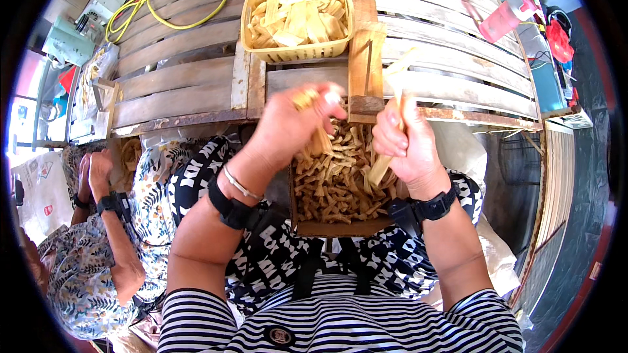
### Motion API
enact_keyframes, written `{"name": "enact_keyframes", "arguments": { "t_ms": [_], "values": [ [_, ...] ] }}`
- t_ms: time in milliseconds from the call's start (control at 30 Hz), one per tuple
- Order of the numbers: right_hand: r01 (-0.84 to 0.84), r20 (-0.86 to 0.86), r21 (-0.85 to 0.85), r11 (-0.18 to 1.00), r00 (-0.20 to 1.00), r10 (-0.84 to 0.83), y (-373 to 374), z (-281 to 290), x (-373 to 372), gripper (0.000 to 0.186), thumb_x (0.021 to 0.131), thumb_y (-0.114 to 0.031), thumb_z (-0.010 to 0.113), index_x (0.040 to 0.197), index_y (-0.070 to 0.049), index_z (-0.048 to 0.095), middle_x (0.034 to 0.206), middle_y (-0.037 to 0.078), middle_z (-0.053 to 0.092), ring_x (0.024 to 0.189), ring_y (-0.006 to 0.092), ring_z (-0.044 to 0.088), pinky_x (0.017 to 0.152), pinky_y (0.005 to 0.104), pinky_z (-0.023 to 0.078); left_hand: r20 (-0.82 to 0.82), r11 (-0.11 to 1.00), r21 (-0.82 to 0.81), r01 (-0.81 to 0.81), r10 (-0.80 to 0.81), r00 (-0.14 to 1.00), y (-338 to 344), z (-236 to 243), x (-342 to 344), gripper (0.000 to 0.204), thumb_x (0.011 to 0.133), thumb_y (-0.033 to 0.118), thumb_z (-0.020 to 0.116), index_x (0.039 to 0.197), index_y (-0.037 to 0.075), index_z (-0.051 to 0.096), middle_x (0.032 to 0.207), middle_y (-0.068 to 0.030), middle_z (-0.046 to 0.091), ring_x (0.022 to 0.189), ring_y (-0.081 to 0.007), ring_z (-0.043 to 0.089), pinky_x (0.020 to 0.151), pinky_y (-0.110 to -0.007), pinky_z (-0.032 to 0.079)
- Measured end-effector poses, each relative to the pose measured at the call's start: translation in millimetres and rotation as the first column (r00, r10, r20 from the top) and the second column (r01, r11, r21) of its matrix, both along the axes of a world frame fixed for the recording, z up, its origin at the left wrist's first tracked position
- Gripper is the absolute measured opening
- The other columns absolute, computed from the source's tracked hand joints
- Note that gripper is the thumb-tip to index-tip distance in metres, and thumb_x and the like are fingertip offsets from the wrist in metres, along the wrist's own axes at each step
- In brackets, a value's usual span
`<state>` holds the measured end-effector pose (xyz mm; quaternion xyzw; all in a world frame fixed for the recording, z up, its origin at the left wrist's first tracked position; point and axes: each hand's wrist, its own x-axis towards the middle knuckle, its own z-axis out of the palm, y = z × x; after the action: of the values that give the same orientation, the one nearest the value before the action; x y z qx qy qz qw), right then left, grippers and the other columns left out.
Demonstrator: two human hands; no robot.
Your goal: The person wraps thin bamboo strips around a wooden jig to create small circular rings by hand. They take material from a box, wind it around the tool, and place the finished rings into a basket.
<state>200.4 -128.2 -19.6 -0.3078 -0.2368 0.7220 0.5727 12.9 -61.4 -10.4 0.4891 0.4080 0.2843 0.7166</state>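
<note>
My left hand (297,124) is closed around pale yellow, fibrous strips (320,142), their ends sticking out above and below the fingers. To its right my right hand (407,140) grips a long, flat yellowish strip (381,168) that slants down out of the fist. Something pale and blurred rises above that fist. Beneath both hands, at my lap, a cardboard box (347,227) holds many short, curled brown-yellow pieces (340,186). Beyond the hands a yellow plastic basket (297,51) is heaped with broad, flat yellowish pieces (304,18). The exact kind of material is unclear.
A wooden board (366,39) lies on the slatted table (451,59), right of the basket. A yellow cable (154,0) is coiled at far left, and a pink bottle (504,18) lies at far right. Another person's hands (97,173) are on my left.
</note>
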Motion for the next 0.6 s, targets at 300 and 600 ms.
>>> {"name": "enact_keyframes", "arguments": {
  "t_ms": [300,600],
  "values": [
    [0.387,0.065,0.118,0.914,0.916,-0.396,10.7,-3.0,1.0,0.016,0.094,-0.021,0.049,0.097,-0.006,0.053,0.074,0.005,0.054,0.068,0.0160,0.051,0.065,0.0273,0.041,0.009,0.939,-0.175,0.298,-0.301,0.954,-32.8,-19.0,21.4,0.022,0.089,0.018,0.060,0.102,0.000,0.063,0.081,-0.0044,0.065,0.071,-0.0076,0.059,0.061,-0.020,0.047],
    [0.102,0.720,0.598,0.795,0.368,-0.589,8.5,13.4,9.1,0.015,0.088,-0.011,0.060,0.101,-0.003,0.061,0.096,0.009,0.064,0.087,0.0181,0.060,0.082,0.0313,0.047,-0.294,0.831,0.510,0.222,-0.074,0.953,-25.2,-6.4,15.3,0.027,0.087,0.026,0.063,0.092,-0.001,0.066,0.076,-0.0147,0.065,0.066,-0.0229,0.061,0.064,-0.033,0.050]
  ]
}}
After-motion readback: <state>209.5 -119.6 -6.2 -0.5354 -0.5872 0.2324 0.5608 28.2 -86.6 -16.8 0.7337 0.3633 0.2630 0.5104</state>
